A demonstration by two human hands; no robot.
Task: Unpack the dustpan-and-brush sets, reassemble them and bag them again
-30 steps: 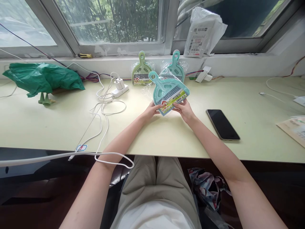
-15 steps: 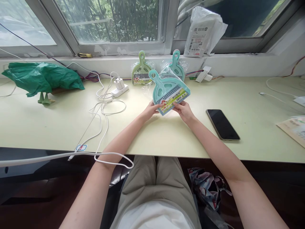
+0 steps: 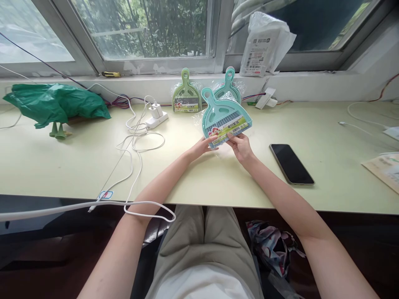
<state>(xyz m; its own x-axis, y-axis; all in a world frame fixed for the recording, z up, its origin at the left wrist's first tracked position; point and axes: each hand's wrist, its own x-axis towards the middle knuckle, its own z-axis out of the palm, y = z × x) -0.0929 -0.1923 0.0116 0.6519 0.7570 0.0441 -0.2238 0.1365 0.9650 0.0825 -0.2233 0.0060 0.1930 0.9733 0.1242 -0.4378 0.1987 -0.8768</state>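
Observation:
Both hands hold a turquoise dustpan and brush set in clear plastic wrap, its handle pointing away and to the left. My left hand grips its lower left corner, the thumb on the printed label. My right hand pinches the lower edge near the middle, thumb on top. Beyond it, a green dustpan set leans upright against the wall below the window. Another turquoise dustpan set leans beside that one, partly hidden by the held set.
A black phone lies right of my hands. White cables and a power strip with charger spread to the left. A green plastic bag lies far left. On the sill are a yellow cutter and a wrapped package.
The held dustpan set has shifted slightly right and turned clockwise, so its handle points more directly away. The left hand has moved a little right with it.

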